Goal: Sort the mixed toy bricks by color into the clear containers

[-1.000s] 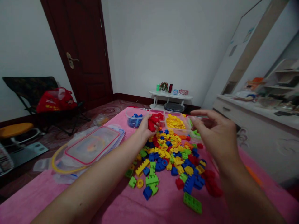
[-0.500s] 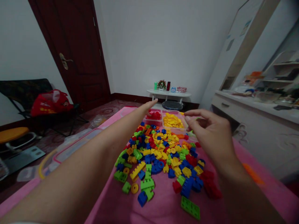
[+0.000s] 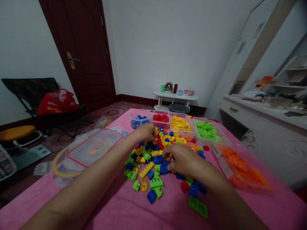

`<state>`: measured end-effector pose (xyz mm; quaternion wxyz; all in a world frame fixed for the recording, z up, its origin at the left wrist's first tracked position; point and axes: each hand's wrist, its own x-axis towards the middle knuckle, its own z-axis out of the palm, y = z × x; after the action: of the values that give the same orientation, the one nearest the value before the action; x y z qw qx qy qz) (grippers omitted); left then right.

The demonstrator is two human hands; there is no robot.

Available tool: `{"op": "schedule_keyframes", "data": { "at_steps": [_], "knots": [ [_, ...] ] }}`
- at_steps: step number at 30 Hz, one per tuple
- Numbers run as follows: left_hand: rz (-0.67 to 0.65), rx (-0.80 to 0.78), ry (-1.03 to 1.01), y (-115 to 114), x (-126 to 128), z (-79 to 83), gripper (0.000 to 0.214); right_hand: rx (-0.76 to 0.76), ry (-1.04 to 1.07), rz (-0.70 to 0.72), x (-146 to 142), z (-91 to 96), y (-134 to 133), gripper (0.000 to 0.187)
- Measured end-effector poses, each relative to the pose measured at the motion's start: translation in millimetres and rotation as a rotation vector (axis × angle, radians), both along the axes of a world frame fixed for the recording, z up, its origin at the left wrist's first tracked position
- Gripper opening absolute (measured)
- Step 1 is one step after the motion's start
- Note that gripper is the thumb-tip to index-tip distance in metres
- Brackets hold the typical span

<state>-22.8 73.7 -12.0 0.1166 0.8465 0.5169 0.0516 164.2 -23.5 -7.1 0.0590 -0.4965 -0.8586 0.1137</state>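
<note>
A mixed pile of toy building blocks (image 3: 165, 139) in red, yellow, blue, green and orange lies on the pink cloth (image 3: 115, 204). At the pile's far left edge, my left hand (image 3: 148, 131) reaches down with bent fingers; their tips are hidden, so any block in them cannot be made out. My right hand (image 3: 181, 158) is low over the pile's middle, thumb and fingers curved and apart around yellow and blue blocks. Near the front lie a long yellow block (image 3: 146, 171), a blue block (image 3: 151, 196) and a flat green block (image 3: 198, 206).
Behind the pile stand a round tub of blue blocks (image 3: 133, 112), then boxes of red (image 3: 165, 127), yellow (image 3: 182, 133) and green blocks (image 3: 223, 134). A box of orange blocks (image 3: 222, 164) is at right. Clear lids (image 3: 88, 153) lie at left.
My left hand has come back from the red box to the pile. My right hand has moved left and down from beside the yellow box onto the pile, uncovering the green box.
</note>
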Motion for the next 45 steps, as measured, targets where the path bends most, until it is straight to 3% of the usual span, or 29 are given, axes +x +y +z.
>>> {"op": "schedule_keyframes", "data": {
  "at_steps": [6, 10, 15, 21, 26, 32, 35, 40, 45],
  "knots": [
    [0.031, 0.002, 0.047, -7.1, -5.7, -15.6, 0.022, -0.02, -0.073, -0.007, -2.5, -4.3, -0.4, 0.037],
    [-0.047, -0.097, 0.016, -6.8, -14.7, -16.5, 0.022, -0.017, -0.13, -0.024, -4.4, -6.3, -1.8, 0.04],
    [-0.122, -0.115, 0.031, -9.8, -13.0, -19.0, 0.031, 0.03, -0.078, 0.076, -9.6, -15.5, -3.4, 0.051],
    [-0.095, -0.065, 0.031, -11.2, -9.1, -25.4, 0.024, 0.053, -0.128, 0.088, -17.2, -17.8, -6.3, 0.041],
    [-0.099, -0.118, -0.012, -14.2, -15.8, -14.8, 0.025, 0.023, -0.147, 0.079, -14.4, -9.5, -9.2, 0.023],
    [-0.159, -0.019, -0.05, -25.2, -14.6, 4.4, 0.029, 0.066, -0.204, -0.092, 3.1, 8.1, 1.6, 0.016],
    [-0.261, -0.022, -0.071, -32.9, -8.7, 7.9, 0.028, 0.061, -0.213, -0.146, 8.2, 16.0, 2.2, 0.012],
    [-0.451, -0.181, 0.085, -52.8, 8.0, 9.7, 0.037, -0.041, -0.122, 0.05, 4.2, 10.7, -7.4, 0.028],
    [-0.34, 0.005, 0.317, -67.8, 24.6, 6.7, 0.024, -0.045, -0.182, 0.115, -9.0, -0.5, -15.0, 0.045]
  ]
}}
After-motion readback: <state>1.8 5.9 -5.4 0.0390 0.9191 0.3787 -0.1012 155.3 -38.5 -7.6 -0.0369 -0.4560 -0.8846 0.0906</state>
